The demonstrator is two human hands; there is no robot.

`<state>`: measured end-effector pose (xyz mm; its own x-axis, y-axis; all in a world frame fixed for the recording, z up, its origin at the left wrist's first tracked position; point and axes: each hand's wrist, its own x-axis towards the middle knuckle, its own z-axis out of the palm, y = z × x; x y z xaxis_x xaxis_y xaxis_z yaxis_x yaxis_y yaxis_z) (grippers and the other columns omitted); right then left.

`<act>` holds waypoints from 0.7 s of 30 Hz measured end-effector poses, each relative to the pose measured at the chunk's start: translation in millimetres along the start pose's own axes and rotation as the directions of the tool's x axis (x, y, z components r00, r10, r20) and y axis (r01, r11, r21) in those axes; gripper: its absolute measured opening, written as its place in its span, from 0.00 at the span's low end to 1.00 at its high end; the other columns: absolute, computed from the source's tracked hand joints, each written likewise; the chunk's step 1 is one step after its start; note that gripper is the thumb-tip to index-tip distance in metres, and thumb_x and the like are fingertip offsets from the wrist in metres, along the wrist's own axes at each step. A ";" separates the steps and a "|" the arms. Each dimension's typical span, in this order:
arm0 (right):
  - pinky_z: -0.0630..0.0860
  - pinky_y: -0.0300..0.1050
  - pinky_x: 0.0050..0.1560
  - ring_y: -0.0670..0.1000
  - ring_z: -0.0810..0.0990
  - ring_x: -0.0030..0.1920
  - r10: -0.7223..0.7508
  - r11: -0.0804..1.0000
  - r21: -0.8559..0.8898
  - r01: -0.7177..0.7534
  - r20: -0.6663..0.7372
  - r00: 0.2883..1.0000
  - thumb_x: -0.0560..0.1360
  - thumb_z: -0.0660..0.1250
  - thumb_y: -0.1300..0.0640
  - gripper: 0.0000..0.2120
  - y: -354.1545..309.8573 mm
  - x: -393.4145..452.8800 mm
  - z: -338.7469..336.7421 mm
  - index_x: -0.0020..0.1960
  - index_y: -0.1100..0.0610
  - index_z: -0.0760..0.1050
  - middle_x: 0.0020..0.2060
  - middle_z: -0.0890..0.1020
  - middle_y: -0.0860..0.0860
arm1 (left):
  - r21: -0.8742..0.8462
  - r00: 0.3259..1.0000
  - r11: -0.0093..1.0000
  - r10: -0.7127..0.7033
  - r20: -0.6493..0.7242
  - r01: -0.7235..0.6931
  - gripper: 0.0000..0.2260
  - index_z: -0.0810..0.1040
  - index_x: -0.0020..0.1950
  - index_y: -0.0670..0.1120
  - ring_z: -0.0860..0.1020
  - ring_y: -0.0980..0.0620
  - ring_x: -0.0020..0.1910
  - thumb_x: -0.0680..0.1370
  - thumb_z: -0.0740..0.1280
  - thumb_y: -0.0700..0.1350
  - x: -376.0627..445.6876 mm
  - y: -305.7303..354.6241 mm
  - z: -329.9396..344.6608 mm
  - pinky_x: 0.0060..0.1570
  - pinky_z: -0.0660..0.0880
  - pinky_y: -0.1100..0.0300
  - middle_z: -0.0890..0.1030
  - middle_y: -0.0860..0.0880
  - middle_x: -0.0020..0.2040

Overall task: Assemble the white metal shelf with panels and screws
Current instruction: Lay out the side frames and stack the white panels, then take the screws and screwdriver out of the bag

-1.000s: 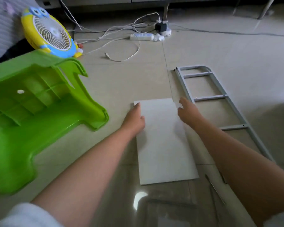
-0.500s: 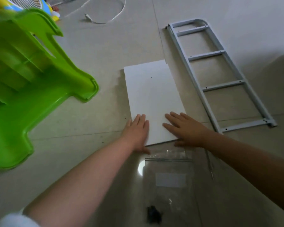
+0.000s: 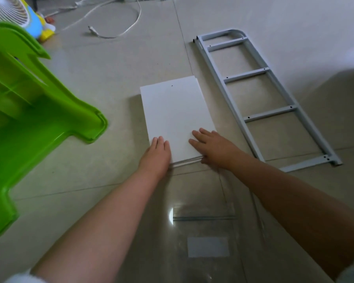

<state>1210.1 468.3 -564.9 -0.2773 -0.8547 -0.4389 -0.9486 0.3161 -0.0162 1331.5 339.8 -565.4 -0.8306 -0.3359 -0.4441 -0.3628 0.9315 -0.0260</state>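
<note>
A stack of white rectangular panels (image 3: 175, 111) lies flat on the tiled floor in the middle of the view. My left hand (image 3: 156, 155) rests on its near left corner with straight fingers. My right hand (image 3: 214, 149) lies flat on its near right corner, thumb at the near edge where the layered panel edges show. A white metal ladder-shaped side frame (image 3: 260, 94) with several rungs lies on the floor just right of the panels. A clear zip bag (image 3: 207, 237) with a white label lies on the floor close to me, between my forearms.
An overturned green plastic stool (image 3: 33, 119) fills the left side. Behind it stands a small yellow and blue fan (image 3: 18, 15). A white cable (image 3: 119, 23) loops on the floor at the top. Thin metal rods (image 3: 258, 209) lie under my right forearm.
Both hands have slid from the far end of the panels to the near end and now rest on the near corners. The view has tilted down, bringing the zip bag into sight.
</note>
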 end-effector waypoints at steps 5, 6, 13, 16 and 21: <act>0.48 0.51 0.73 0.54 0.45 0.76 0.032 0.999 0.014 -0.032 -0.009 0.999 0.78 0.61 0.53 0.34 -0.3 1.3 -0.5 0.76 0.55 0.44 0.76 0.45 0.54 | 0.009 0.998 0.999 -0.049 -0.033 0.049 0.23 0.50 0.74 0.36 0.50 0.44 0.75 0.81 0.53 0.37 -2.5 3.4 1.9 0.72 0.53 0.54 0.51 0.39 0.75; 0.48 0.51 0.73 0.54 0.45 0.76 0.051 0.999 0.004 -0.051 -0.018 0.999 0.78 0.60 0.54 0.34 -0.6 1.9 -1.3 0.76 0.55 0.44 0.76 0.45 0.54 | 0.004 0.995 0.997 -0.081 -0.065 0.082 0.21 0.53 0.73 0.37 0.53 0.45 0.74 0.81 0.52 0.37 -4.8 5.8 2.4 0.70 0.55 0.53 0.54 0.40 0.75; 0.45 0.58 0.72 0.58 0.43 0.75 0.416 0.892 0.228 -0.391 -0.072 0.906 0.78 0.54 0.64 0.30 -19.4 -28.7 22.4 0.76 0.51 0.46 0.75 0.45 0.57 | -0.060 0.977 0.991 -0.132 -0.167 0.123 0.20 0.57 0.72 0.40 0.52 0.47 0.75 0.81 0.54 0.41 -35.1 19.0 17.4 0.69 0.55 0.52 0.57 0.43 0.74; 0.55 0.56 0.71 0.60 0.54 0.74 0.415 0.884 0.304 -0.355 -0.162 0.895 0.73 0.60 0.67 0.30 -25.9 -70.3 47.7 0.73 0.60 0.57 0.73 0.57 0.60 | -0.110 0.990 0.994 -0.011 -0.140 -0.004 0.18 0.66 0.66 0.41 0.63 0.47 0.69 0.79 0.58 0.46 -65.0 32.0 24.9 0.62 0.61 0.56 0.66 0.43 0.68; 0.71 0.47 0.47 0.59 0.75 0.52 0.574 0.756 0.450 -0.476 -0.105 0.812 0.77 0.59 0.58 0.12 -30.7 -144.3 62.9 0.57 0.63 0.73 0.52 0.76 0.60 | -0.228 0.995 0.971 0.089 0.046 -0.077 0.18 0.68 0.64 0.43 0.69 0.45 0.63 0.78 0.61 0.51 -106.2 58.2 43.9 0.57 0.68 0.56 0.72 0.45 0.63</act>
<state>1288.9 607.8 -557.7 -0.7857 -0.5560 -0.2711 -0.5163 0.8308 -0.2077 1417.1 435.8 -559.0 -0.8396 -0.2446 -0.4850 -0.3846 0.8982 0.2128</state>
